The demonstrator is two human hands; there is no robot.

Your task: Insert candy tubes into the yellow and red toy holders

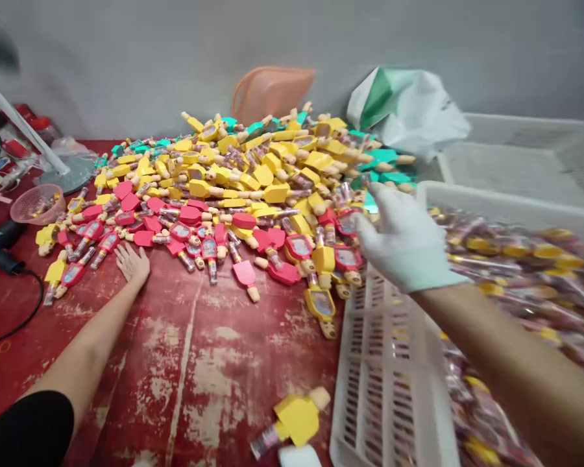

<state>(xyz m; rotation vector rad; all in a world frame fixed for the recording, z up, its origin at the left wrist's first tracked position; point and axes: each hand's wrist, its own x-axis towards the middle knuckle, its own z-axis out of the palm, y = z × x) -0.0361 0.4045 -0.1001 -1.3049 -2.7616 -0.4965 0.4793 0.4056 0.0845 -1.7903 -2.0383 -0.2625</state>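
A big heap of small toy-shaped candy packs (253,188) in yellow, red and teal covers the far half of a worn red table (194,363). My bare left hand (132,263) lies flat on the table at the heap's near left edge, fingers spread beside red packs. My right hand (405,241), in a white glove, hovers over the heap's right edge above the rim of a white slotted crate (384,363); its fingers are curled and blurred. A single yellow pack (294,420) lies alone near the table's front edge.
The white crate holds several wrapped packs (516,279). A second white crate (520,162) stands behind it, beside a white and green bag (409,110). A pink strainer (36,202), a black tool with cord (0,250) and a lamp base (71,174) sit at the left.
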